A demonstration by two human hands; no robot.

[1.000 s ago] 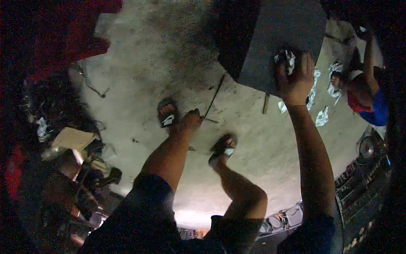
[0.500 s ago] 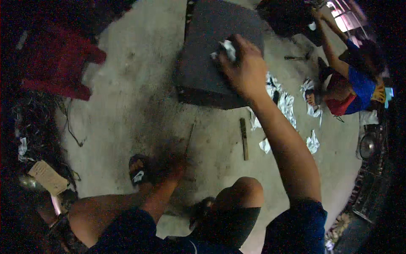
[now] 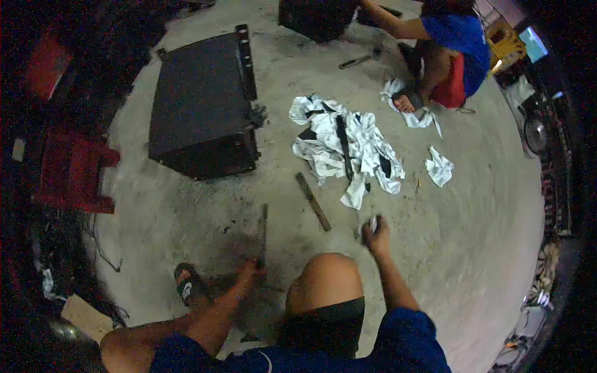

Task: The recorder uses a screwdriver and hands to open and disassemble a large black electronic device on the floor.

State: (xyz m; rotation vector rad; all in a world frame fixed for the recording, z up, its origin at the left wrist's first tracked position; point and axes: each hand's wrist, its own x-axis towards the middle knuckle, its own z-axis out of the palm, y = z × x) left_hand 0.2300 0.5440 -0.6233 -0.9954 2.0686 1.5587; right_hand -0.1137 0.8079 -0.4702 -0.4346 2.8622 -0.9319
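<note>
My left hand (image 3: 250,271) is low, between my foot and knee, closed around the end of a thin dark rod (image 3: 265,227) that points away from me; its exact kind is too dim to tell. To the right of my knee, my right hand (image 3: 377,237) is closed on a small wad of white cloth (image 3: 374,224), near the floor. A large black box (image 3: 198,99) stands beyond my left hand, with a slotted rim on its right side. White crumpled rags (image 3: 351,140) lie heaped ahead of my right hand.
A narrow flat bar (image 3: 313,202) lies before my knee. A loose rag (image 3: 439,166) is farther right. A person in a blue shirt (image 3: 457,43) squats far right by another dark box (image 3: 317,18). At left are a red plastic stool (image 3: 71,168) and cardboard (image 3: 87,318).
My right hand has come off the top of the black box and down toward the floor at right, still gripping the white cloth. The view has shifted, so the box now appears farther left.
</note>
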